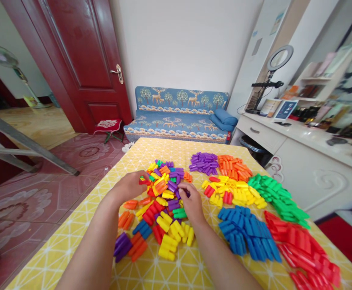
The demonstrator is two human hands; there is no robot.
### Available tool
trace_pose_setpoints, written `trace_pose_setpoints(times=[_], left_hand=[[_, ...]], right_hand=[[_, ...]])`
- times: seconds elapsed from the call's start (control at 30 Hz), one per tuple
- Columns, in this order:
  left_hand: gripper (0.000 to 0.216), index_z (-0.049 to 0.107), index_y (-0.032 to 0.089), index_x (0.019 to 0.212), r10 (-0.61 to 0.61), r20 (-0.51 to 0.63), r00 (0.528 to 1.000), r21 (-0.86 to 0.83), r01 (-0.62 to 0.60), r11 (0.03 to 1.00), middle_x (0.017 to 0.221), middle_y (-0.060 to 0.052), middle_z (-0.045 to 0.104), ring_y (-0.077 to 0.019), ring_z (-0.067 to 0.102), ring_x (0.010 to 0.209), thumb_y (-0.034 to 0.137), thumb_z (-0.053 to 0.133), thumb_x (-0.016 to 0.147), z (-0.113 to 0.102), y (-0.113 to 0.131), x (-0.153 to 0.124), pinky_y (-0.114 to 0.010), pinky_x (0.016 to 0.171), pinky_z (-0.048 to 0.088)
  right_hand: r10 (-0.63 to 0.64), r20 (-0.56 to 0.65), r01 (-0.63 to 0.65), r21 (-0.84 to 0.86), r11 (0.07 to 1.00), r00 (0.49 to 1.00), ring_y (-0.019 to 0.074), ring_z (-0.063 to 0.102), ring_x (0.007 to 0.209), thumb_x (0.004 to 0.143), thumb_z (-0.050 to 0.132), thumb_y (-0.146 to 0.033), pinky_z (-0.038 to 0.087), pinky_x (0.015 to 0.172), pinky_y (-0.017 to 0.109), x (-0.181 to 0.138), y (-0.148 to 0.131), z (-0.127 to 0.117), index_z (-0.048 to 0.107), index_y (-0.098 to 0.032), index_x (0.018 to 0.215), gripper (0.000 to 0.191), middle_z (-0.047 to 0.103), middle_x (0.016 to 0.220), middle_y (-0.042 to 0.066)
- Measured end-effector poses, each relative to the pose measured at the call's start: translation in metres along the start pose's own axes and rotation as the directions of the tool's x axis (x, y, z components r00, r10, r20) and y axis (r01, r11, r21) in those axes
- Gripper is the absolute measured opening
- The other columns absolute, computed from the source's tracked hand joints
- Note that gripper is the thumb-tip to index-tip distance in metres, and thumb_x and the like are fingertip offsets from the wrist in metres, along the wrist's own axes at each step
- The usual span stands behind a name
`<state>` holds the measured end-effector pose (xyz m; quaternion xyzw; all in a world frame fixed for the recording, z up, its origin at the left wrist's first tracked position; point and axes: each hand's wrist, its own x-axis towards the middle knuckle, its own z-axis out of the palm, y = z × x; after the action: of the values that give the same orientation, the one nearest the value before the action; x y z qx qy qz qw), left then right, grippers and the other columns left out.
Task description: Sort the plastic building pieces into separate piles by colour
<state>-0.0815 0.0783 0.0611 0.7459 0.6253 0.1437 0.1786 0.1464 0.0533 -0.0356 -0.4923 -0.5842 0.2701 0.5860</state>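
Observation:
My left hand [129, 187] reaches into the left side of a mixed pile of plastic toy blocks. Its thumb and forefinger are apart, with small red and green blocks [144, 182] near the tips; whether it touches them is hard to see. On the pile's right side, my right hand [192, 201] has its fingers bent, with the tips at a purple block [172, 186] that it appears to pinch. Around both hands lie yellow blocks [167, 246], red blocks [153, 212], orange blocks [137, 246], blue blocks [142, 229] and a green block [179, 213].
Sorted heaps lie to the right: purple [204, 162], orange [234, 167], green [277, 197], blue [248, 233] and red [303, 241]. The yellow heap [238, 191] has a few red blocks in it. Beyond the yellow tablecloth [176, 145] stands a blue sofa [176, 121]; a white dresser [315, 161] is at right.

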Motion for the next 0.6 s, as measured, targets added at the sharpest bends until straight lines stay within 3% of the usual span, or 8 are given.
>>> trace_pose_setpoints(times=[0.17,0.27,0.33,0.43,0.5,0.6], left_hand=[[0.035,0.065,0.018,0.103,0.08,0.058,0.995,-0.412,-0.049,0.91,0.075,-0.002,0.069,-0.0167,0.063,0.059,0.035,0.054,0.075,-0.003,0.019,-0.008,-0.026,0.057,0.049],[0.042,0.064,0.015,0.108,0.124,0.097,0.988,-0.502,-0.059,0.863,0.077,-0.003,0.07,-0.0179,0.064,0.063,0.041,0.05,0.078,-0.006,0.028,-0.014,-0.027,0.06,0.05],[0.035,0.067,0.016,0.099,0.145,0.079,0.986,-0.392,-0.103,0.914,0.079,-0.003,0.07,-0.0184,0.064,0.069,0.037,0.048,0.079,-0.009,0.028,-0.017,-0.027,0.065,0.049],[0.024,0.07,0.018,0.084,0.112,0.043,0.993,-0.063,-0.109,0.992,0.083,-0.004,0.071,-0.0207,0.064,0.08,0.023,0.049,0.075,-0.006,0.018,-0.02,-0.027,0.07,0.047],[0.025,0.071,0.019,0.087,0.071,0.039,0.997,0.079,-0.074,0.994,0.09,-0.006,0.072,-0.0223,0.065,0.087,0.018,0.05,0.072,0.003,0.007,-0.02,-0.028,0.074,0.046],[0.033,0.069,0.023,0.104,0.062,0.036,0.997,0.15,-0.067,0.986,0.108,-0.008,0.07,-0.0243,0.063,0.099,0.024,0.057,0.073,0.02,-0.006,-0.019,-0.029,0.082,0.045]], right_hand=[[0.016,0.126,-0.011,-0.039,0.999,0.992,0.0204,0.059,0.102,0.08,0.059,-0.024,0.042,0.094,0.035,-0.003,-0.005,0.0,0.068,-0.025,0.102,0.024,0.067,0.104,0.002],[0.017,0.145,-0.01,-0.048,0.999,0.989,0.0199,0.059,0.103,0.08,0.059,-0.025,0.042,0.095,0.035,-0.003,-0.006,-0.001,0.068,-0.025,0.102,0.024,0.067,0.105,0.002],[0.01,0.144,-0.002,-0.051,0.999,0.99,0.0197,0.059,0.102,0.08,0.06,-0.024,0.043,0.094,0.034,-0.003,-0.005,0.0,0.068,-0.024,0.102,0.024,0.066,0.105,0.002],[-0.001,0.139,0.009,-0.06,0.998,0.99,0.0196,0.059,0.102,0.08,0.059,-0.023,0.043,0.094,0.034,-0.002,-0.003,0.001,0.068,-0.024,0.102,0.024,0.067,0.104,0.002],[0.0,0.134,0.008,-0.064,0.998,0.991,0.0198,0.06,0.1,0.079,0.059,-0.022,0.044,0.093,0.034,-0.002,-0.003,0.001,0.068,-0.024,0.099,0.022,0.067,0.102,0.002],[-0.008,0.138,0.016,-0.059,0.998,0.99,0.0199,0.06,0.099,0.079,0.059,-0.022,0.044,0.093,0.035,-0.002,-0.003,0.001,0.069,-0.024,0.096,0.02,0.067,0.1,0.002]])
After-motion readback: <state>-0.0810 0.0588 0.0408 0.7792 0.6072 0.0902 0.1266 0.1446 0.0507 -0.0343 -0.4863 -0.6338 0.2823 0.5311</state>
